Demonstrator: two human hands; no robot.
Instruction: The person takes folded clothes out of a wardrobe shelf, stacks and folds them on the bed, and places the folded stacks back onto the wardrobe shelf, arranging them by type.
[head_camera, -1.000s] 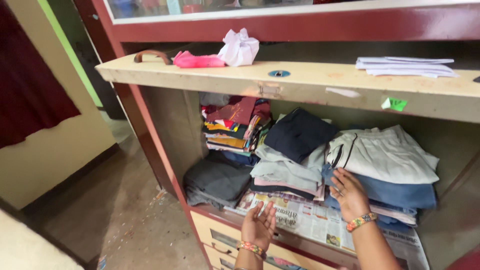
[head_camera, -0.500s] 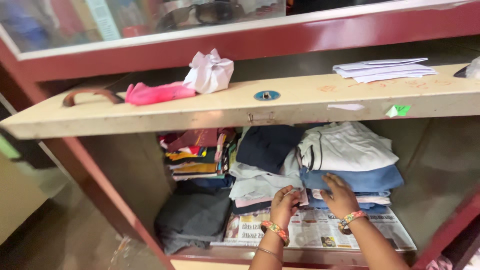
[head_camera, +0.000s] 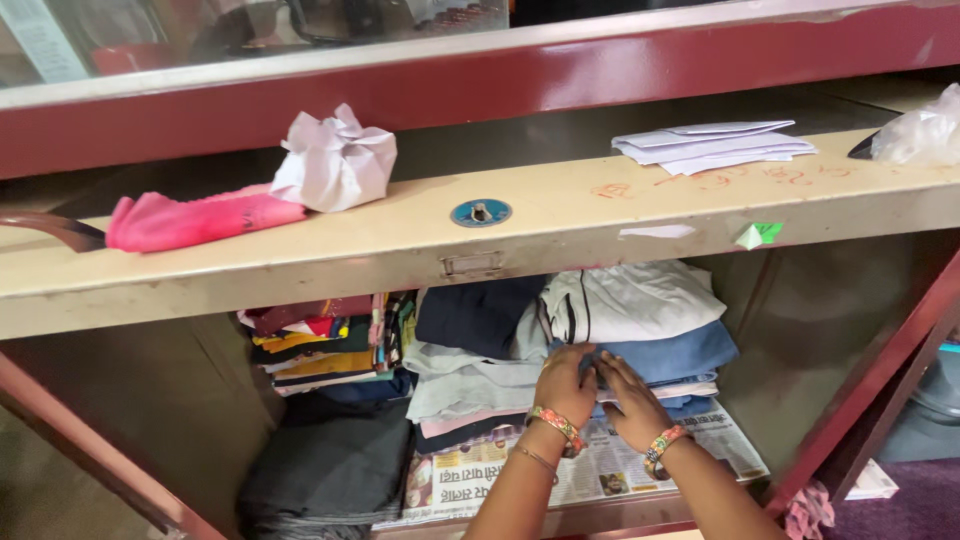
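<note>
My left hand and my right hand are side by side inside a shelf compartment, both pressed against the front of a stack of folded clothes. The stack has a white garment on top and blue folded cloth under it. The fingers curl into the gap between the layers; whether they grip cloth is hidden. Both wrists wear colourful beaded bracelets. A grey and dark folded pile lies just to the left of my left hand. Newspaper lines the shelf under the stacks.
A beige drop-down flap juts out above the compartment, carrying a pink cloth, a crumpled white paper and folded papers. A multicoloured folded stack and dark grey clothes sit at left. A maroon frame post stands at right.
Both hands have moved up and closer together onto the front of the clothes stack. The view has shifted closer and to the right.
</note>
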